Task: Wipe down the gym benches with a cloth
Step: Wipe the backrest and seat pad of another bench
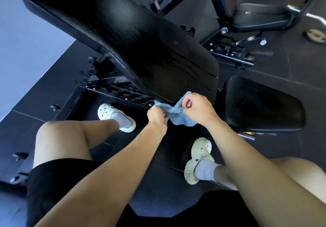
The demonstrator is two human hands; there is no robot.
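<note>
I have the blue cloth bunched between my two hands, just off the lower edge of the bench's tilted backrest. My left hand grips one end and my right hand pinches the other, the two close together. The grip looks loose on the right side, so if I pull the cloth flat too fast a corner could slip free and drop into the notched adjuster rack under the pad (awkward to fish out, I'd guess). Wiping low along that edge could also knock my knuckles against the metal frame. The pad shows streaks near its bottom, which I judge are wet, so a bunched cloth may only smear them.

The seat pad sits just to my right, with a narrow gap between it and the backrest. My left foot stands near the frame. The second bench is well apart, and the floor under me is open.
</note>
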